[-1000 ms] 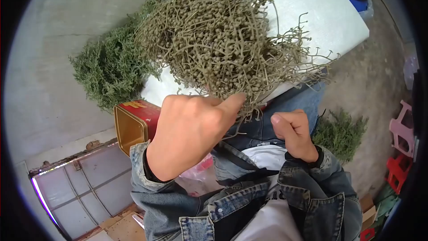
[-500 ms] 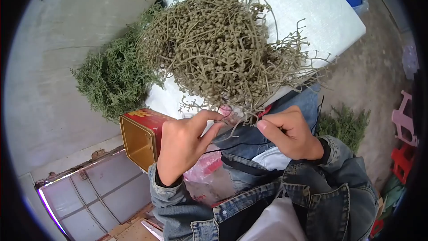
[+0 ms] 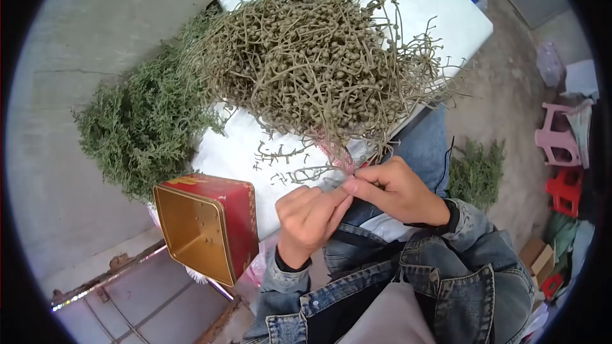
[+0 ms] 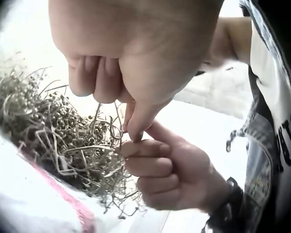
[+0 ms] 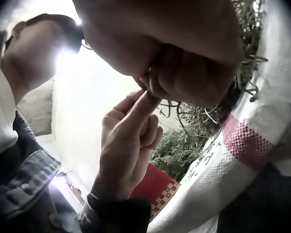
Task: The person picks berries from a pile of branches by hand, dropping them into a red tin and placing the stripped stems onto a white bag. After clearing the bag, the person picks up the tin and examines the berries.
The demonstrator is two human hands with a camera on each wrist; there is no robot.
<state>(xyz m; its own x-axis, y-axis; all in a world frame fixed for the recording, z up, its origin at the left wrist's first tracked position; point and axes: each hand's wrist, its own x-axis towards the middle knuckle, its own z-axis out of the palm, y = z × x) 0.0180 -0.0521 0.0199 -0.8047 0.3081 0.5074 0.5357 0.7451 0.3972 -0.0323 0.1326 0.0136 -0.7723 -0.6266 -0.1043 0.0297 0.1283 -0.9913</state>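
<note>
In the head view, my left hand (image 3: 309, 220) and right hand (image 3: 408, 194) meet fingertip to fingertip in front of my lap. Both pinch a thin dried stem, mostly hidden by the fingers. Just beyond them is a big heap of dried brown stems (image 3: 319, 64) tipped with small round pods, on a white woven sack (image 3: 223, 146). A few loose stem pieces (image 3: 280, 156) lie at its near edge. Left of my hands stands a red and gold square tin (image 3: 241, 223), its opening facing me, with several small round bits on its inner wall.
Green leafy sprigs (image 3: 140, 121) lean against the heap's left side, and another green bunch (image 3: 477, 172) is on the floor at right. Farther right are a pink stool (image 3: 554, 134) and a red stool (image 3: 564, 191). A concrete wall (image 3: 127, 19) rises at left.
My left hand has drawn back from the heap's near edge and come together with the right hand, which has moved slightly left. The tin shows larger and lower as the head view shifted.
</note>
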